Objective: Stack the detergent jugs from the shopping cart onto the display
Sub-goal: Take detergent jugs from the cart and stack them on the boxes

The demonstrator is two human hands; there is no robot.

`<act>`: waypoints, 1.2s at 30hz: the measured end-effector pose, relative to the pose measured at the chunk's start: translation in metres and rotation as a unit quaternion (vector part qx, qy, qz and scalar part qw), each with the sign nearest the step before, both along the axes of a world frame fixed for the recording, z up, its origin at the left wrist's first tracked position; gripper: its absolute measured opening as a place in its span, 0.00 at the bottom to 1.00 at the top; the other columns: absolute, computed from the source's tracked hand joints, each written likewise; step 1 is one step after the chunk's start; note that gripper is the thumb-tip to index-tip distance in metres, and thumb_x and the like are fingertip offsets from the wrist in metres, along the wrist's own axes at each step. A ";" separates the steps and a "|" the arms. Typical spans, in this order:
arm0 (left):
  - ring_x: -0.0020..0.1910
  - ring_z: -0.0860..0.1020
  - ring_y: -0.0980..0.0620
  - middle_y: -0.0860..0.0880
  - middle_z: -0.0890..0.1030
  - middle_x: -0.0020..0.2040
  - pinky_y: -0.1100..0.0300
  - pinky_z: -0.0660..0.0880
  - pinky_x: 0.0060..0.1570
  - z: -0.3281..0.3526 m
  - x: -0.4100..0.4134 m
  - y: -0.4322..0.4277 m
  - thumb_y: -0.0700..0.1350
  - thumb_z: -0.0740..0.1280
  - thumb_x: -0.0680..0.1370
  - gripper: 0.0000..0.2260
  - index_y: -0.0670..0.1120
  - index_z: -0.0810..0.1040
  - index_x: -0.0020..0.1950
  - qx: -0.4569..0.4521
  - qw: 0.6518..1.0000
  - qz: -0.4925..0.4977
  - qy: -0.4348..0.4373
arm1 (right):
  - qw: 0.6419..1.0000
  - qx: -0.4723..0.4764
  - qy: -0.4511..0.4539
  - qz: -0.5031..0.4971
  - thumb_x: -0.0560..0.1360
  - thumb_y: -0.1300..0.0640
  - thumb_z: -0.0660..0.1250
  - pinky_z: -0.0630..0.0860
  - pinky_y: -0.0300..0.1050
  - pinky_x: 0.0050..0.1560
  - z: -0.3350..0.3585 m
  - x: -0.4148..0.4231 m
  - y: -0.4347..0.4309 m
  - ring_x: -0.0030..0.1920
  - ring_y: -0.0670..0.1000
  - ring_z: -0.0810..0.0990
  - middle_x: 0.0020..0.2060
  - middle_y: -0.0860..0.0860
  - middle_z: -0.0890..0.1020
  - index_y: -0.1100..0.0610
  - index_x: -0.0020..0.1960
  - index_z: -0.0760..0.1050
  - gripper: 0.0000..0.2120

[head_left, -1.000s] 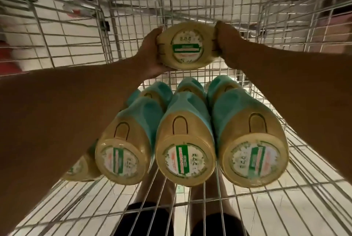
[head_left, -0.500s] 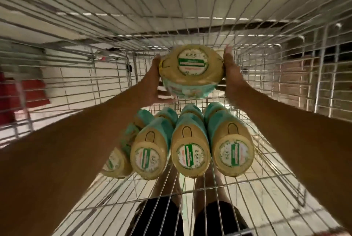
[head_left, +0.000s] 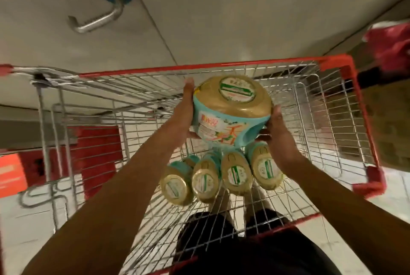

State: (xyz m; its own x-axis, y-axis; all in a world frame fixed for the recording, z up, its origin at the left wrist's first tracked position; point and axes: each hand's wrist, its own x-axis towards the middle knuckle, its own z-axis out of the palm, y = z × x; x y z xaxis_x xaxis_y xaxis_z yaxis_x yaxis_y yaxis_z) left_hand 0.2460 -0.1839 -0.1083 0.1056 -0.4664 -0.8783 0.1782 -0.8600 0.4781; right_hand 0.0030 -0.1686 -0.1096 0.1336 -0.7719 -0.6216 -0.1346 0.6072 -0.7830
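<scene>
Since the left hand (head_left: 185, 110) presses flat and the right hand (head_left: 278, 135) cups underneath, the tan, teal-labelled plastic detergent jug (head_left: 230, 115) could slip into the red-rimmed wire cart (head_left: 348, 68).

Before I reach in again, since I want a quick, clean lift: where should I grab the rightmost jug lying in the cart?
Take the rightmost jug by its round gold end, probably from above and its free right side. It lies on its side with that end facing you, and its left flank is against the next jug.
</scene>
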 end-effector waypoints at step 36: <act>0.60 0.86 0.43 0.44 0.87 0.60 0.40 0.83 0.59 0.215 -0.556 0.192 0.77 0.53 0.77 0.36 0.53 0.84 0.66 -0.350 0.872 -0.330 0.087 | 0.906 -0.138 0.024 -0.398 0.85 0.31 0.42 0.87 0.48 0.48 0.231 -0.476 0.290 0.49 0.52 0.89 0.52 0.51 0.87 0.46 0.64 0.80 0.33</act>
State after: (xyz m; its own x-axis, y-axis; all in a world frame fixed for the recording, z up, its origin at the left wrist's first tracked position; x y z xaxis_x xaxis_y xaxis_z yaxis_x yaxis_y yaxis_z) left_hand -0.3101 0.0081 0.1070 -0.4945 -0.8042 -0.3297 -0.1231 -0.3107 0.9425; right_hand -0.4731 0.1214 0.1213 -0.5566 -0.7389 -0.3797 0.2221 0.3081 -0.9251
